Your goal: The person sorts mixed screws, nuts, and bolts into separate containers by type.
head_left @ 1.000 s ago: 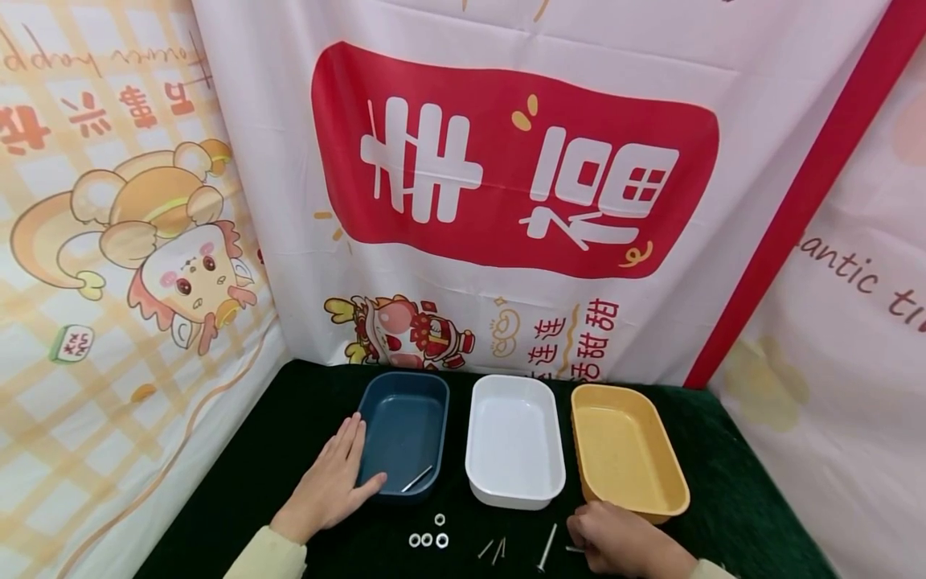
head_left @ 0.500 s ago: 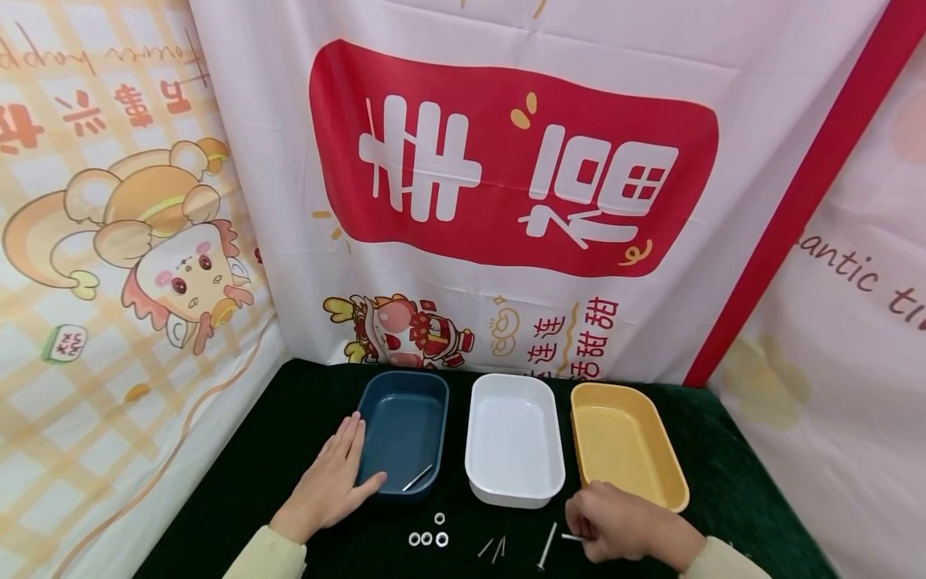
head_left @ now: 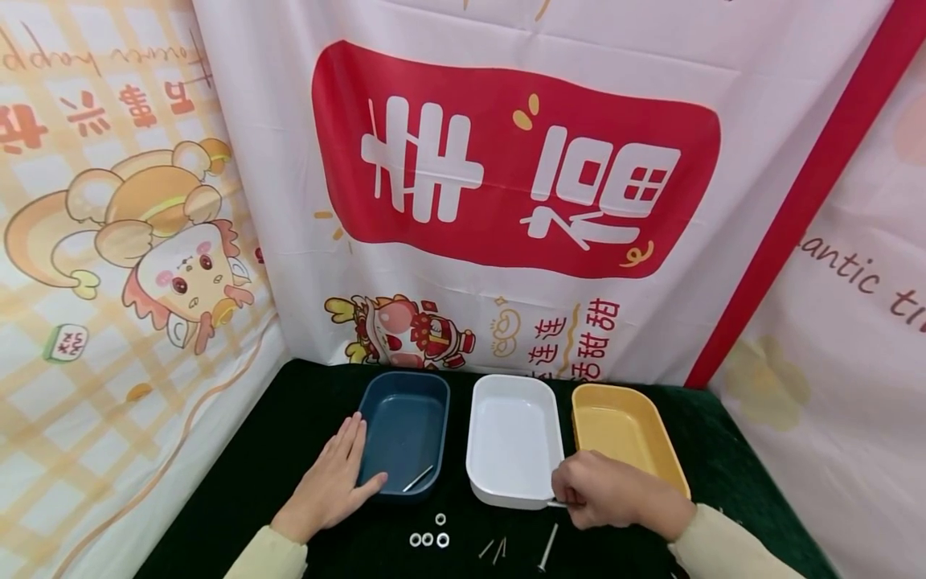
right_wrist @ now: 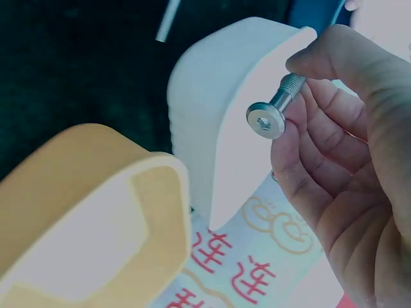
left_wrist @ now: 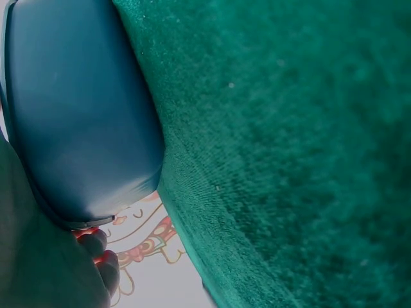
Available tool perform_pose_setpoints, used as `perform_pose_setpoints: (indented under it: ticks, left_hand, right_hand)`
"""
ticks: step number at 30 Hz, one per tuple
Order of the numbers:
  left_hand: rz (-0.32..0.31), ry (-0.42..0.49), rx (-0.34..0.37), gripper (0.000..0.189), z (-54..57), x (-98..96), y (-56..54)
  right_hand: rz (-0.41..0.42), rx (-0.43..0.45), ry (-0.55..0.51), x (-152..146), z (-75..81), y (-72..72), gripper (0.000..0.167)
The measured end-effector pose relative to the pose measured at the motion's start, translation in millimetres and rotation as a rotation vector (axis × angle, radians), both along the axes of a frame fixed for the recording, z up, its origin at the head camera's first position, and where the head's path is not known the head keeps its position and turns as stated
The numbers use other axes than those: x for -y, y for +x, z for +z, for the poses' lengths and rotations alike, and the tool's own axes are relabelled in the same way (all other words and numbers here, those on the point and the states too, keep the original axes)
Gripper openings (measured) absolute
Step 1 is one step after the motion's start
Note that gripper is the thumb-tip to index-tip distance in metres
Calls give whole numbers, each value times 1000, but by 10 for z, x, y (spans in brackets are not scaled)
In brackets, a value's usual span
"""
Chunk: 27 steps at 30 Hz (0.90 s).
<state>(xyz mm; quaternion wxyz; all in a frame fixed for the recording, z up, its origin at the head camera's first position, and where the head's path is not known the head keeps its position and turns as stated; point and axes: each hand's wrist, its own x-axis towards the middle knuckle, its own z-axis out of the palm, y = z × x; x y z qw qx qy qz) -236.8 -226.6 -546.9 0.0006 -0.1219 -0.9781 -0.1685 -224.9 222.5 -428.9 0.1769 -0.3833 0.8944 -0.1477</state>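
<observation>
My right hand (head_left: 604,492) pinches a silver hex-socket bolt (right_wrist: 273,115) between thumb and fingers, its flat round head facing the right wrist camera. In the head view this hand is at the near right corner of the white tray (head_left: 515,492) and covers the near left corner of the yellow tray (head_left: 665,438). My left hand (head_left: 331,481) rests on the left rim of the blue tray (head_left: 440,418), fingers straight and thumb at the near edge. A thin metal rod-shaped piece (head_left: 418,479) lies inside the blue tray.
On the dark green cloth (head_left: 391,555), several metal rings (head_left: 428,539) lie before the blue tray. Small screws (head_left: 499,550) are before the white tray, with a longer bolt (head_left: 548,548) to their right. A printed curtain (head_left: 506,322) hangs behind the trays.
My right hand has risen off the cloth with the bolt and moved left and away, from before the yellow tray to the white tray's corner. The left hand has stayed still.
</observation>
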Motion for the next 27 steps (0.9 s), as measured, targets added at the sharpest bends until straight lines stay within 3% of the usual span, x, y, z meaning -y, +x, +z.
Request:
perform_pose_setpoints:
  ticks: [5, 15, 27]
  left_hand:
    - [-1, -7, -14, 105, -4, 2, -9]
    - [-1, -7, 4, 104, 3, 3, -3]
    - [-8, 1, -2, 104, 2, 5, 2]
  right_hand:
    - [13, -50, 23, 103, 129, -61, 13]
    - [122, -180, -24, 357, 334, -171, 16]
    - [153, -214, 27, 844, 341, -395, 15]
